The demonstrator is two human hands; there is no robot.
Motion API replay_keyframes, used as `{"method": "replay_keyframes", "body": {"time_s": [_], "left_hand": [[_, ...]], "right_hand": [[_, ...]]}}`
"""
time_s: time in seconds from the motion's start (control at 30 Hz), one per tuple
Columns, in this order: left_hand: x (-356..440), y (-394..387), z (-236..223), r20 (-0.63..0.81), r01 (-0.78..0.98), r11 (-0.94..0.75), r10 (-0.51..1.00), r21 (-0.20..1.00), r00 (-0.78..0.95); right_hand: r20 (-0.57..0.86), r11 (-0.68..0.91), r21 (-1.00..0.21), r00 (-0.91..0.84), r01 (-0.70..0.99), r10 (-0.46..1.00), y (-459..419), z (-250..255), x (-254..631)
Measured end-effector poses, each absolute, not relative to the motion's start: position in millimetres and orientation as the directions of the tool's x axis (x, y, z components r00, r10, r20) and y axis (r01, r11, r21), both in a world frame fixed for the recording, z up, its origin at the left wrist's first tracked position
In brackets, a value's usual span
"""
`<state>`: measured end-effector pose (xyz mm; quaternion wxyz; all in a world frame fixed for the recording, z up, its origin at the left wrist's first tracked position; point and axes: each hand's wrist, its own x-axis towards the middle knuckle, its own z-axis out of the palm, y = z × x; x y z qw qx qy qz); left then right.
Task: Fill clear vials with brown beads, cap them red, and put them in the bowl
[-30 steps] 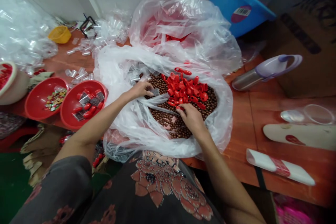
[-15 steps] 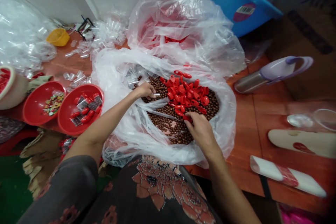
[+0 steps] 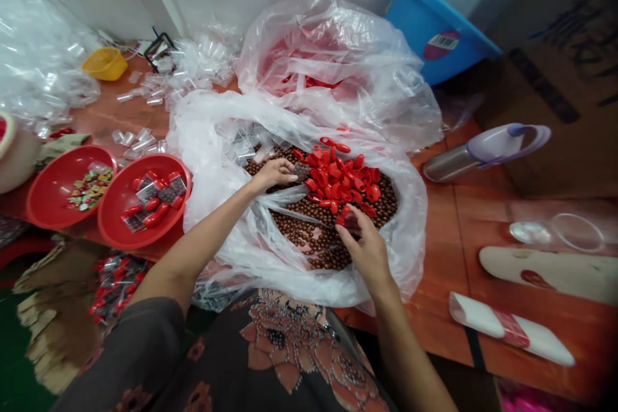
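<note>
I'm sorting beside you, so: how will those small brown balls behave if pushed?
The small brown balls look round and smooth, so they would probably roll easily. Loose in the plastic bag, they would likely slide toward any hollow.

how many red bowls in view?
2: a red bowl of small colourful pieces at far left, and a second red bowl of red pieces and dark packets just right of it. Others could be hidden under the plastic.
</note>
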<state>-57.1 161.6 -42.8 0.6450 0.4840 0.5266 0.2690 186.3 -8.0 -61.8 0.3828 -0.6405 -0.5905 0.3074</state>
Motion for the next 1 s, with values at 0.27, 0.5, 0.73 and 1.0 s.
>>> {"method": "replay_keyframes", "body": {"time_s": [0.27,0.5,0.73,1.0], "left_hand": [[-71,112,1,-0.331,-0.078,0.384,0.868,0.92,0.372],[-69,50,2,-0.336,-0.164,0.416,0.866,0.894,0.37],[-62,27,-6,-0.377,-0.191,0.48,0.833,0.856,0.405],[-54,16,-2,-0.345,-0.194,0.48,0.808,0.856,0.477]], "right_hand": [[0.133,0.056,-0.906,0.159,0.419,0.978,1,-38,177],[-0.019,-0.017,-1.0,0.088,-0.024,0.996,15,-8,152],[-0.007,-0.005,-0.998,0.028,-0.06,1.0,12,4,141],[0.006,0.008,-0.998,0.029,-0.061,1.0,2,3,146]]}}
